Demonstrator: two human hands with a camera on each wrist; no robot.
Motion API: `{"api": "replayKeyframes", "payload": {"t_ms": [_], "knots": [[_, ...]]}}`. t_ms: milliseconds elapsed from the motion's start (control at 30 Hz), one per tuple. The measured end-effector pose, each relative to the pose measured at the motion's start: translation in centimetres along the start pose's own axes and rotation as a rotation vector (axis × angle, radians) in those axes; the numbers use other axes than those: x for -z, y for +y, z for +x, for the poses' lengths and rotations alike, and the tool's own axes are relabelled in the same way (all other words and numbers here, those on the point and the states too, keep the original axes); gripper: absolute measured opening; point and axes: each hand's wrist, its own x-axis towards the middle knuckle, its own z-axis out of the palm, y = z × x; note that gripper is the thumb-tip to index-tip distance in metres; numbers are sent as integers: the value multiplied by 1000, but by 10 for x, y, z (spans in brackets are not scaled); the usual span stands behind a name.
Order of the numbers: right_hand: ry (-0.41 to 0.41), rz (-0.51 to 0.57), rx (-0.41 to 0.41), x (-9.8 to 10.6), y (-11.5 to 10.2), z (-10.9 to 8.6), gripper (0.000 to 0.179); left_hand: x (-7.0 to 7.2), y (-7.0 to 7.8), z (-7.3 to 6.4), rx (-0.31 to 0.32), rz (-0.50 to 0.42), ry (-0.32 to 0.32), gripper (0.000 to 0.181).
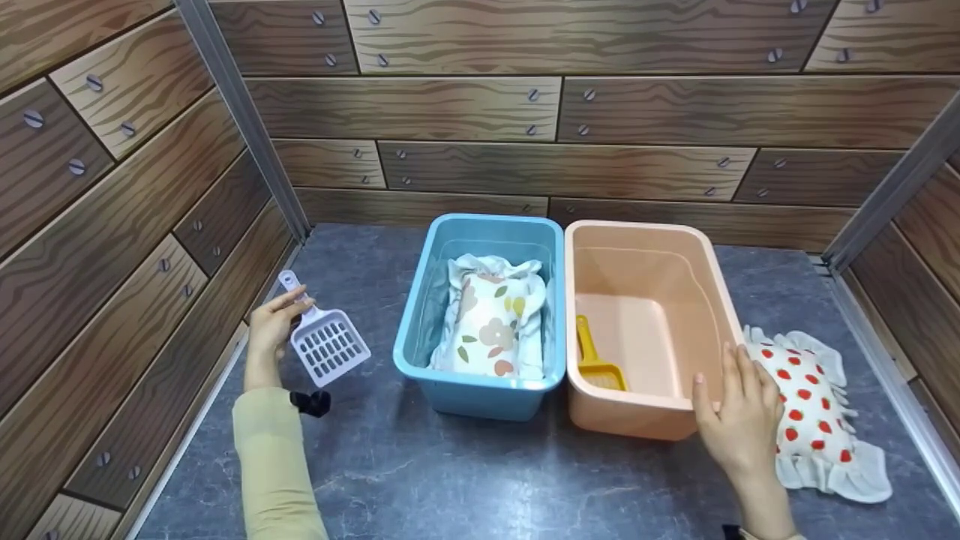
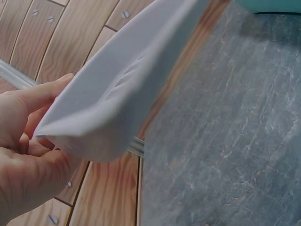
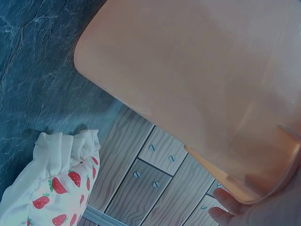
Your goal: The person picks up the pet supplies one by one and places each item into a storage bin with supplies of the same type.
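Observation:
My left hand [image 1: 271,326] pinches the handle of a pale lavender litter scoop [image 1: 330,346], its slotted head pointing down and to the right. In the left wrist view the scoop [image 2: 108,89] fills the centre, with fingers behind its edge. At the near right corner of a peach plastic bin [image 1: 637,411], my right hand [image 1: 742,420] rests on the rim with fingers fairly straight. Inside that bin a yellow litter scoop [image 1: 600,371] leans against the left wall. The right wrist view shows the bin's outer wall [image 3: 188,70] and fingertips beside its rim.
A blue bin [image 1: 480,401] stands left of the peach one, holding a flower-print ruffled pillow [image 1: 487,322]. A strawberry-print pillow [image 1: 806,405] lies on the dark marbled surface [image 1: 450,480] at the right. Wood-patterned walls [image 1: 465,109] enclose the back and both sides.

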Motion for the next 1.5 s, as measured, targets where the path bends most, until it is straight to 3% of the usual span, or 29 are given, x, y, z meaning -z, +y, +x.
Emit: {"api": "replayKeyframes", "payload": {"t_ms": [233, 567, 967, 1100, 1267, 1500], "knots": [[-3, -3, -10, 0, 0, -1, 56, 1, 7, -1, -8, 0, -9, 49], [4, -4, -3, -1, 1, -2, 56, -7, 19, -7, -118, -53, 31, 44], [-5, 0, -6, 0, 0, -1, 56, -19, 41, -15, -163, -109, 99, 38], [-6, -1, -6, 0, 0, -1, 57, -22, 45, -17, -196, -123, 96, 32], [-13, 0, -7, 1, 0, 0, 57, -25, 50, -19, -222, -79, 92, 38], [2, 8, 1, 0, 1, 0, 56, -29, 58, -25, -226, -34, 36, 41]]}}
